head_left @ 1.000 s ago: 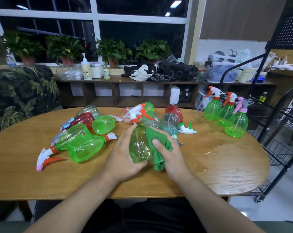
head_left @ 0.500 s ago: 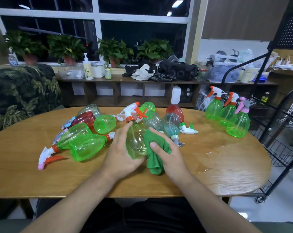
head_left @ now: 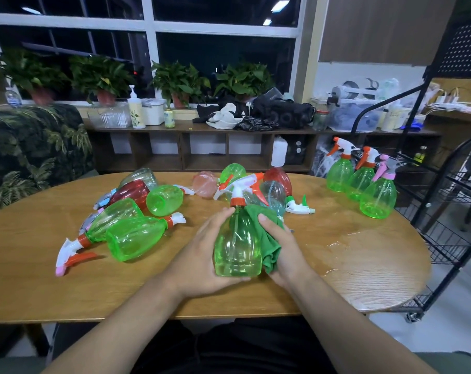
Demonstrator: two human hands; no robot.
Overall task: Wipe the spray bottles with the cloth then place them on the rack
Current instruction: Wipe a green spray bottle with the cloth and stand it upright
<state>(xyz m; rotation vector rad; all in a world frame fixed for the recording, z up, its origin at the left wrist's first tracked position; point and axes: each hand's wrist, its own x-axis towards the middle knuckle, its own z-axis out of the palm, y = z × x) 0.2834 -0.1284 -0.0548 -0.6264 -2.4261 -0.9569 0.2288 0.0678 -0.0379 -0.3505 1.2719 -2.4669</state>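
Clasped between both hands, a green spray bottle (head_left: 237,247) stands nearly upright above the wooden table (head_left: 40,287); the left hand (head_left: 202,261) wraps its left side, fingers curled under the base; the right hand (head_left: 284,249) presses a green cloth (head_left: 266,238) against its right side; 3 green bottles (head_left: 361,182) stand upright near the black wire rack (head_left: 450,217); other bottles (head_left: 137,211) lie on their sides to the left and behind.

Twelve spray bottles (head_left: 237,244) (roughly), one cloth (head_left: 266,238).
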